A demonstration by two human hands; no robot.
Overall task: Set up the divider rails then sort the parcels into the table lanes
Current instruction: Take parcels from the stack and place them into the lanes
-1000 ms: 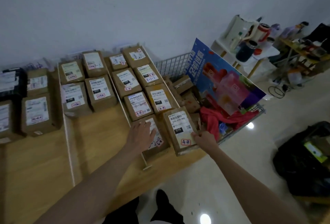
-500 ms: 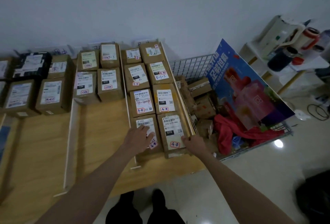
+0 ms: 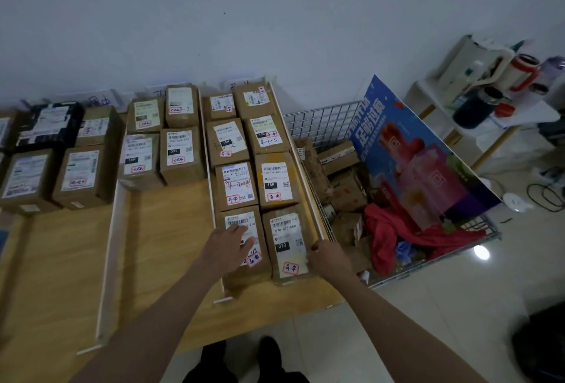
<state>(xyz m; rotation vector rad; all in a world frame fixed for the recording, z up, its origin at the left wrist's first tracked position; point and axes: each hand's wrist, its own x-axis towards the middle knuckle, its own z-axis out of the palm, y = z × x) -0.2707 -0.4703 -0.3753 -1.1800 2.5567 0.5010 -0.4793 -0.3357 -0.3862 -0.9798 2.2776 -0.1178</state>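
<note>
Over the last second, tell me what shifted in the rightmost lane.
The 070 parcel was squared up straight beside its neighbour from a skewed angle. The right hand stayed at its right edge, the left hand flat on the neighbour. Other parcels unchanged.

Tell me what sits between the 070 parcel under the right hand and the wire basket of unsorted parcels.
In the head view, only a white divider rail runs between the 070 parcel and the wire basket. The right hand grips the parcel's near right corner, beside that rail.

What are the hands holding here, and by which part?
The left hand rests flat on one parcel's label. The right hand grips the neighbouring 070 parcel at its near right edge.
</note>
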